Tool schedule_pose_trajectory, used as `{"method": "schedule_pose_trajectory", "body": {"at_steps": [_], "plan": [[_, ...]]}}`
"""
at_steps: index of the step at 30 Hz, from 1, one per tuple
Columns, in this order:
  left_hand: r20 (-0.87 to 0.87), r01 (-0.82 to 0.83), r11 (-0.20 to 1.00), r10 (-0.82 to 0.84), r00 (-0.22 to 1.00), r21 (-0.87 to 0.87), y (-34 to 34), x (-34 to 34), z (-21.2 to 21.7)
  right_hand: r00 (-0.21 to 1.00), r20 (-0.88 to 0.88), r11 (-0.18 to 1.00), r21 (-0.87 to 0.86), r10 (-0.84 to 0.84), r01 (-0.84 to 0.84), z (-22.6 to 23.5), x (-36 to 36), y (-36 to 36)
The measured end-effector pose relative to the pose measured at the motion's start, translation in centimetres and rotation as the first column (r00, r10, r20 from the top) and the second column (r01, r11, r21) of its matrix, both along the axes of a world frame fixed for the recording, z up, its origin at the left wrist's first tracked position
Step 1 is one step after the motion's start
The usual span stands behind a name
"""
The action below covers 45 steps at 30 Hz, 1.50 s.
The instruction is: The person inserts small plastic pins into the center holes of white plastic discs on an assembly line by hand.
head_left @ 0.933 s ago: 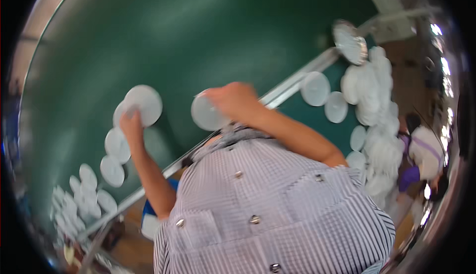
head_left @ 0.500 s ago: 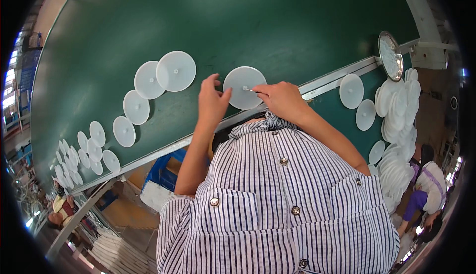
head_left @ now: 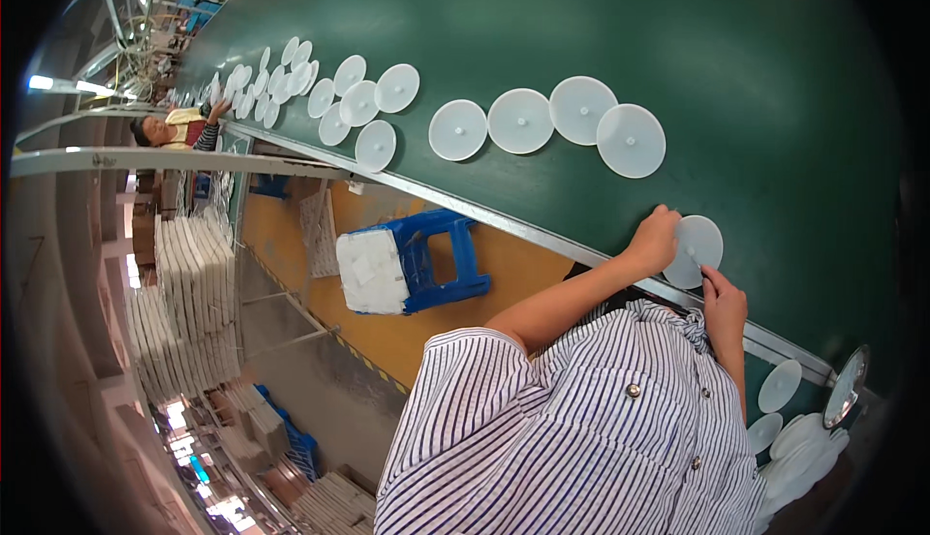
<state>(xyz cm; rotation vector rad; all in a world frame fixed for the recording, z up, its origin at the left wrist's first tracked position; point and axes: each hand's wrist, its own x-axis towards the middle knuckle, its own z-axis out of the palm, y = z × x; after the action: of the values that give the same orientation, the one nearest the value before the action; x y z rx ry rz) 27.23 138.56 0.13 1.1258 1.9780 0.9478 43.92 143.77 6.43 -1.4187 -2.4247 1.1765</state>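
A white disc [head_left: 696, 249] with a small nub at its centre lies flat on the green surface [head_left: 620, 22], close to the metal rail [head_left: 504, 220] that runs along its near edge. Both hands are on this disc. The left hand [head_left: 654, 240] has its grip closed over the disc's left rim, fingers curled on top of it. The right hand [head_left: 722, 303] comes up from below, its grip pinched together on the disc's lower right edge, fingertips touching the plastic.

Further along the surface, four more white discs [head_left: 630, 140] lie in a loose row, some touching one another, and beyond them a long scatter of the same discs trails off toward the far end, many overlapping. There another person [head_left: 165, 130] leans at the surface with a hand among the discs.

More discs [head_left: 780, 385] lie to the right of the hands, beside a round mirror-like metal piece [head_left: 846, 385]. Beneath the surface, a blue plastic stool [head_left: 436, 254] carrying a white block stands on the yellow floor. The striped shirt [head_left: 581, 428] fills the lower foreground.
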Motion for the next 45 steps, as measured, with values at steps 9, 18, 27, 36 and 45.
{"method": "schedule_pose_trajectory", "body": {"at_steps": [9,18,27,36,45], "plan": [[-0.091,-0.012,0.997,0.019,0.996,0.076,-0.2,-2.0,0.3,0.999,-0.05,1.0,-0.004,0.003,-0.003,-0.3,-1.5,0.7],[-0.089,-0.024,0.999,0.021,0.996,-0.034,0.1,-3.4,1.3,1.0,0.011,0.999,0.043,0.025,-0.025,0.5,-2.9,0.4],[0.023,-0.069,0.998,0.069,0.997,-0.004,-0.6,-3.6,1.0,0.986,0.127,0.99,0.084,0.105,-0.116,1.0,-3.7,0.5],[0.467,-0.148,0.989,0.132,0.874,-0.004,-2.0,-3.9,0.5,0.994,0.011,0.994,0.019,0.108,-0.108,0.8,-4.6,0.9],[0.611,-0.296,0.947,0.31,0.729,-0.127,-3.5,-4.5,4.2,0.949,-0.312,0.917,-0.36,0.054,-0.17,0.6,-5.8,2.2]]}}
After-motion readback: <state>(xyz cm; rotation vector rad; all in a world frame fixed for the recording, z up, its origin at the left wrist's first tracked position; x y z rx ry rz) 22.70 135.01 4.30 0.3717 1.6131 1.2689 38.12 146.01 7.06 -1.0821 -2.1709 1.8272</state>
